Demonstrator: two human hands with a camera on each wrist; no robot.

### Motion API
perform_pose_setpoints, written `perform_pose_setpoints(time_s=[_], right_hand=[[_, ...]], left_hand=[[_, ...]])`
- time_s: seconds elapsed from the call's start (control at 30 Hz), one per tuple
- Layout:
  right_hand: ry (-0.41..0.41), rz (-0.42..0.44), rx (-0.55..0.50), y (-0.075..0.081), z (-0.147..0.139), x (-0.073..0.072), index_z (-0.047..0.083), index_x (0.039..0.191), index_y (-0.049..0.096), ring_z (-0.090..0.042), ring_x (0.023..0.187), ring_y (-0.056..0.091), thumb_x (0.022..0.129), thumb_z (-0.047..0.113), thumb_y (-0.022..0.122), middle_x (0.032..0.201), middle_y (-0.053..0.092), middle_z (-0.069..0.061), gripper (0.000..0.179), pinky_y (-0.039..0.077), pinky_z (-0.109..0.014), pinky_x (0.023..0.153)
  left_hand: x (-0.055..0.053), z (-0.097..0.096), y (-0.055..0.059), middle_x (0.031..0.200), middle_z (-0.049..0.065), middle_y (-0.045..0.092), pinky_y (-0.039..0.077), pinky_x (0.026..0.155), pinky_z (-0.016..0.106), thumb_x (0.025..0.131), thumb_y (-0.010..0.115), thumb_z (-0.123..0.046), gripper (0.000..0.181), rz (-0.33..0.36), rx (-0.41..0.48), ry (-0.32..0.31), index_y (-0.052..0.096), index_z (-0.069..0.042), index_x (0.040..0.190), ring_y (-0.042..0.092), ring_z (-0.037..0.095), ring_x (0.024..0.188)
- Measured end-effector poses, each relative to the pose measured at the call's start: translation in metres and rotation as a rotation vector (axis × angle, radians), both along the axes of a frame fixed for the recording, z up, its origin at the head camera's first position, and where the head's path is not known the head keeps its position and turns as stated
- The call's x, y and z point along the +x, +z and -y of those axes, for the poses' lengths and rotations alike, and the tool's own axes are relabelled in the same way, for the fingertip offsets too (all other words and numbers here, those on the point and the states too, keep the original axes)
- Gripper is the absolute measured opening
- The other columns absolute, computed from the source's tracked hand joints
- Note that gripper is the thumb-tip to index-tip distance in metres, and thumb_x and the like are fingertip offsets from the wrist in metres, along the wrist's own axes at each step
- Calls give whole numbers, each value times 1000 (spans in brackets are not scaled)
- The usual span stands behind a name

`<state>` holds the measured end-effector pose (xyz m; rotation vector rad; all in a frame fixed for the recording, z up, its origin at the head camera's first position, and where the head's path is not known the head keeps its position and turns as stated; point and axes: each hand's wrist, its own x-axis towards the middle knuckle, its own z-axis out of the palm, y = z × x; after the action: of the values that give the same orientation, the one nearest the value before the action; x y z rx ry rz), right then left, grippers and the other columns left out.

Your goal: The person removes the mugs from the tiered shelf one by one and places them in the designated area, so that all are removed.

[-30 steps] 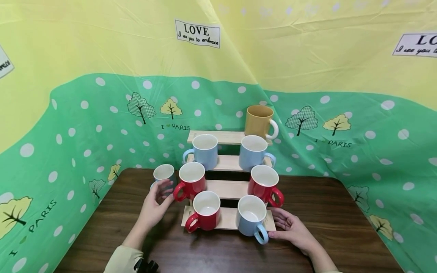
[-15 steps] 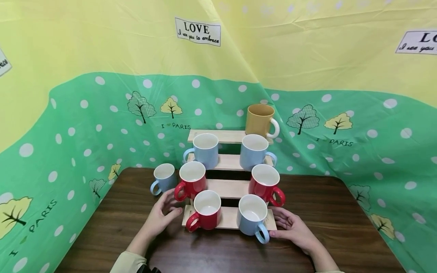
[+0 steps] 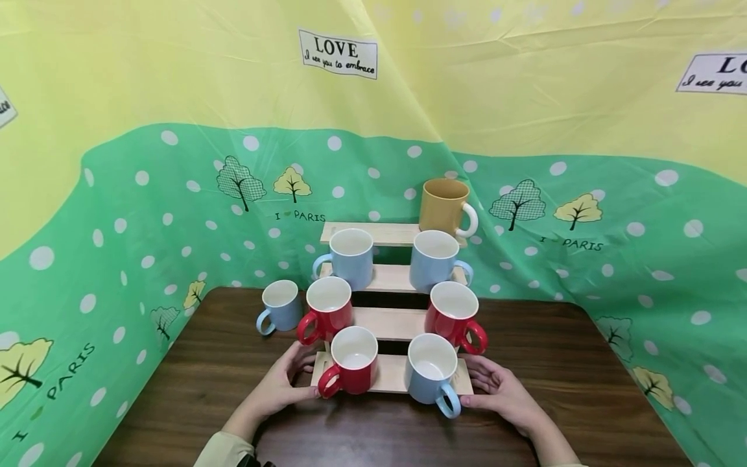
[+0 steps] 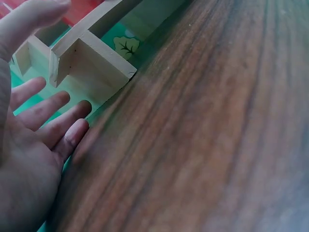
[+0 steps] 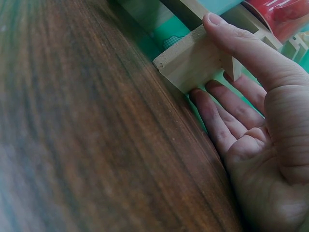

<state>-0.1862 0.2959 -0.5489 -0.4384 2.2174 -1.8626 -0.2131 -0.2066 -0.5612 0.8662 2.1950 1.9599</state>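
A stepped wooden rack (image 3: 390, 322) stands on the table, mugs on its tiers. My left hand (image 3: 277, 388) is at the rack's lower left end, thumb towards the front edge; in the left wrist view the fingers (image 4: 53, 108) are spread beside the end panel, and contact is unclear. At the lower right end my right hand (image 3: 504, 395) holds the rack, thumb at the front and fingers against the side panel (image 5: 193, 60). The bottom tier bears a red mug (image 3: 354, 363) and a light blue mug (image 3: 428, 376), close to my hands.
Higher tiers carry two red mugs, the left one (image 3: 331, 318) and right one (image 3: 448, 316), two light blue mugs (image 3: 356, 266), and a tan mug (image 3: 440, 207) with a white handle. Another blue mug (image 3: 283, 311) stands on the table (image 3: 543, 344), left of the rack. Printed cloth (image 3: 175, 246) hangs behind.
My left hand has moved from beside the blue table mug, forward and right, to the rack's lower left end. My right hand stays in place.
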Motion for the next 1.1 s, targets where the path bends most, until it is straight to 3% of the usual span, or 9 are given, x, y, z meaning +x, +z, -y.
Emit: perform_pose_setpoints(time_s=[0.5,0.73,1.1], right_hand=[[-25,18,34,0,-1,-2,-10,158,43,-5,127,67,92,3,86,155,54,-33,80,54,-22,104],[-25,26,24,0,-1,-3,-9,158,44,-4,127,67,92,4,87,156,53,-34,80,54,-21,104],[9,-5,12,4,-1,-1,-11,157,44,-8,127,68,92,2,86,153,56,-33,78,55,-23,103]], left_hand=[[-3,-2,2,161,21,54,51,111,29,87,91,-10,88,23,-69,8,43,-8,161,59,24,141],[-1,-2,1,150,22,63,52,109,29,89,90,-14,72,55,-115,42,53,-2,149,62,13,132],[0,-2,2,149,23,63,52,108,27,90,89,-13,70,74,-123,29,52,0,149,64,14,129]])
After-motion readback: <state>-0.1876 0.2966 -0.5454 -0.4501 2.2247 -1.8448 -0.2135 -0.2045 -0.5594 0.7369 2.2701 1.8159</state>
